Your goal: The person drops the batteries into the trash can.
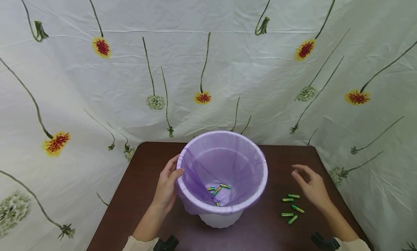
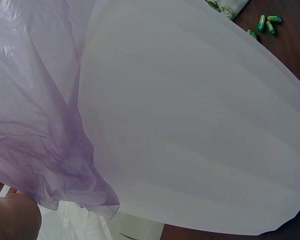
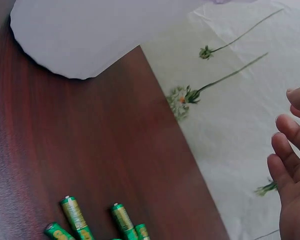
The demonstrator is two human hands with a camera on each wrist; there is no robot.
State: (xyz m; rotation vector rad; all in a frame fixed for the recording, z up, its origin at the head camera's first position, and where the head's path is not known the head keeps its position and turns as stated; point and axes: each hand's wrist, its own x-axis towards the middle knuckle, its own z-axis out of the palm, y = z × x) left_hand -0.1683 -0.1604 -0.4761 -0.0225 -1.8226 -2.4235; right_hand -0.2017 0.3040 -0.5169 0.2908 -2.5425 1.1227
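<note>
A white bin lined with a purple plastic bag stands on the dark table. My left hand grips the bin's left rim, thumb over the edge and fingers behind the bag's folded-down part. Inside, several green batteries lie at the bottom on the bag. To the right of the bin, my right hand hovers with loosely bent fingers and holds nothing. Just below it in the head view, several more green batteries lie scattered on the tabletop; some also show in the right wrist view.
The brown wooden table ends at a back edge behind the bin. A pale cloth printed with flowers hangs behind and along both sides. Black wrist devices sit at both cuffs.
</note>
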